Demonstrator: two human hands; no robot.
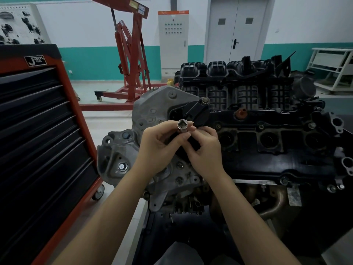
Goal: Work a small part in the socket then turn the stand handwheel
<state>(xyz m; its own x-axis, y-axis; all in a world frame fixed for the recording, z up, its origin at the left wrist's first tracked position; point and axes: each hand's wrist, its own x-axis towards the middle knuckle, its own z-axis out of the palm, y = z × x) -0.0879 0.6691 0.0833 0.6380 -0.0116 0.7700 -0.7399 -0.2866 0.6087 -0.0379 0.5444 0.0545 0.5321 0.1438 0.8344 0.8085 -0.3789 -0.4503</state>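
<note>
My left hand [159, 144] pinches a shiny metal socket [183, 126], its open end turned up toward the camera. My right hand [203, 150] meets it from the right and grips a black tool part [193, 143] that sits at the socket's lower end; most of that part is hidden by my fingers. Both hands hover in front of an engine [267, 134], just below a black round component [193, 113] held by a bolt [205, 101] on the grey timing cover [152, 109].
A red and black tool cabinet [42, 134] on castors stands at the left. A red engine hoist [129, 54] stands behind, with a grey electrical cabinet [172, 44] and a door [236, 29] on the far wall. A white rack [334, 67] is at the right.
</note>
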